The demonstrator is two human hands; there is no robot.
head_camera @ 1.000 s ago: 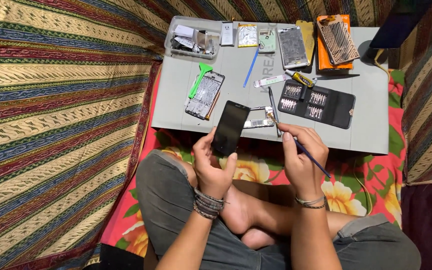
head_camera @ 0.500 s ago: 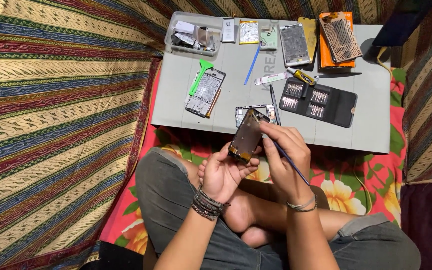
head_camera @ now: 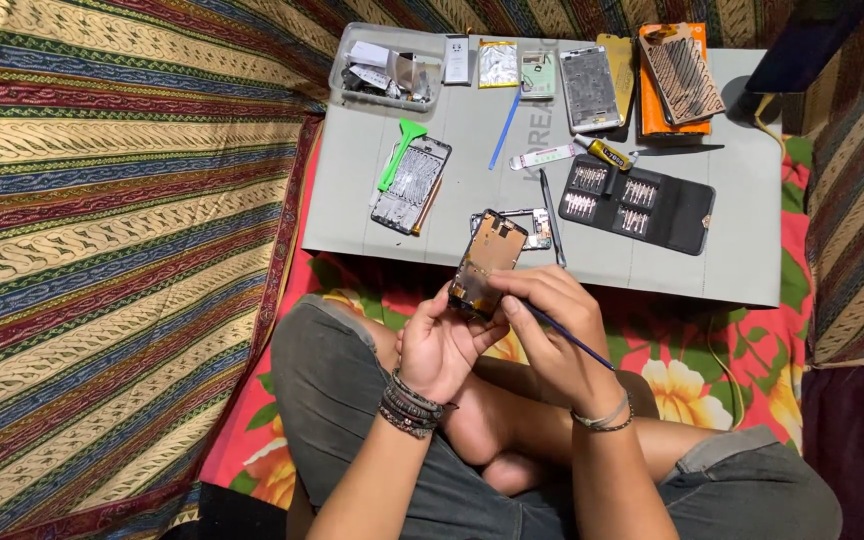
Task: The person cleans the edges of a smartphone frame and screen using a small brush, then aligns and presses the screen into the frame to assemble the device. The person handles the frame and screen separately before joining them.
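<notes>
Sitting cross-legged on a flowered cloth, the person holds an opened phone body (head_camera: 487,262) up above the lap, just in front of the near edge of the grey tabletop (head_camera: 742,250). The left hand (head_camera: 442,345) is closed around the lower end of the phone from below, fingers curled behind it and the thumb on its side, so the exposed inner side faces up toward the eyes. It looks tilted this way to give the other hand free access to the inside. The right hand (head_camera: 552,325) is closed in a pen-like grip on a thin blue tool (head_camera: 567,338), probably a small screwdriver; the handle sticks out to the right, and the tip, hidden by the fingers, seems to meet the lower part of the phone.

On the tabletop, the things lie within easy reach. A black case of screwdriver bits (head_camera: 642,200) is open just beyond the right hand. A metal frame part (head_camera: 527,228) lies directly behind the held phone, with tweezers (head_camera: 552,215) beside it. Further left, another phone frame (head_camera: 410,185) rests next to a green pry tool (head_camera: 400,150). At the far edge stand a clear plastic box (head_camera: 384,70) of small parts, a blue stick (head_camera: 504,142), a grey phone panel (head_camera: 588,88) and an orange package (head_camera: 674,75). A striped fabric (head_camera: 112,230) covers the left side.
</notes>
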